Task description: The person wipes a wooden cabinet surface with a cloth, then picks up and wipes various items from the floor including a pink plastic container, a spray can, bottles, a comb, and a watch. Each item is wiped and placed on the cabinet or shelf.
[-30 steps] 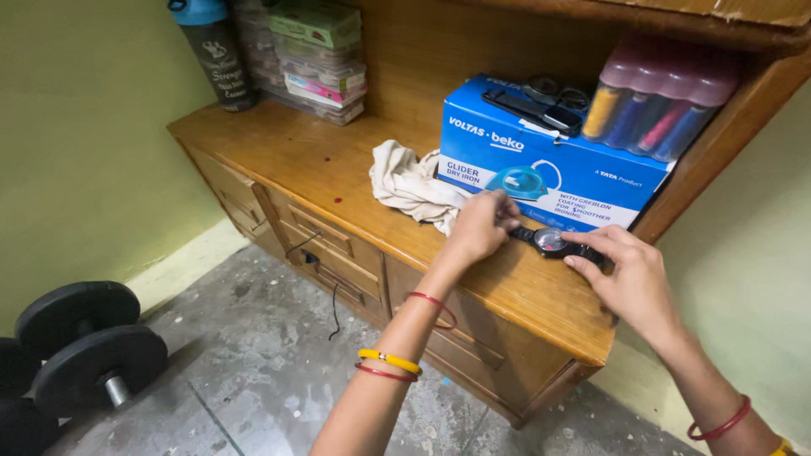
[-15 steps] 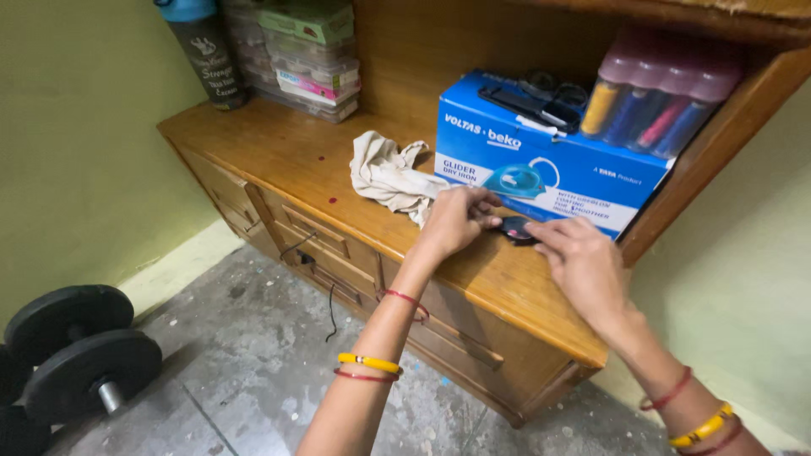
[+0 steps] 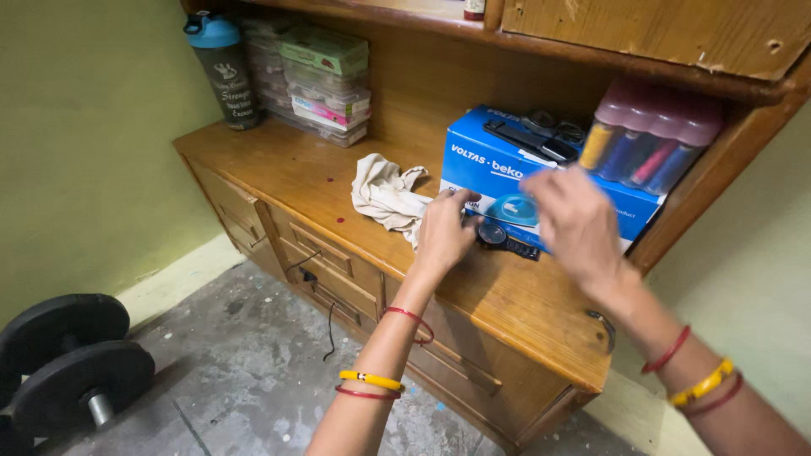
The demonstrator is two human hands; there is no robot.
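On the wooden tabletop (image 3: 524, 312), the left hand (image 3: 445, 230) touches a black wristwatch (image 3: 500, 237) lying before a blue box (image 3: 532, 177). The right hand (image 3: 577, 224) hovers blurred above, fingers spread. A cream cloth (image 3: 384, 192) lies left.

The wooden cabinet top (image 3: 304, 165) carries a cloth (image 3: 384, 192), blue box (image 3: 507, 165) and wristwatch (image 3: 500, 237).

Watch (image 3: 498, 237) is lying on the desk (image 3: 312, 169), right in front of the box (image 3: 507, 169). Left hand (image 3: 443, 232) is sitting just left of the watch, touching it; right hand (image 3: 579, 224) is hovering right of it, above the desk. Cloth (image 3: 384, 194) is lying left of the box. Bottle (image 3: 221, 72) and stacked cases (image 3: 325, 72) are standing at the back left. Thread spools (image 3: 646, 131) are leaning on the box's right end. Dumbbell (image 3: 63, 359) is lying on the floor, left.
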